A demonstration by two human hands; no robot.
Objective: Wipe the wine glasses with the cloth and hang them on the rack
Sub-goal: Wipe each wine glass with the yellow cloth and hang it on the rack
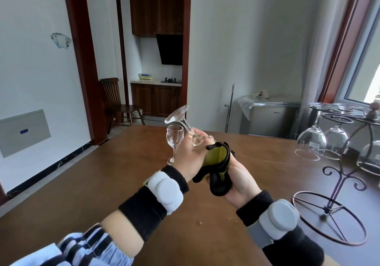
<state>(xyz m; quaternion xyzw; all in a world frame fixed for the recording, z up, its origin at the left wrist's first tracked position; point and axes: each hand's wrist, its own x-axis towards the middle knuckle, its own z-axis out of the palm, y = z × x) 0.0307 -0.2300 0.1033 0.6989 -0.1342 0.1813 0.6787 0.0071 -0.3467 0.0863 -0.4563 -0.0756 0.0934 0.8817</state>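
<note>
My left hand (190, 154) grips a wine glass (181, 116) by its stem and bowl, tilted with its foot up and away from me. My right hand (239, 180) holds a black and yellow-green cloth (218, 167) wrapped over the glass's bowel end, so the bowl is mostly hidden. A second small wine glass (174, 140) stands upright on the brown table (102, 183) just behind my left hand. At the right stands a metal wire rack (339, 175) with three large wine glasses (311, 142) hanging upside down.
The rack's round base (329, 218) sits near the table's right edge. Beyond the table are a grey cabinet (271, 117), a mop handle (230, 107), a wooden chair (119, 103) and a kitchen doorway. A few crumbs (199, 222) lie on the table.
</note>
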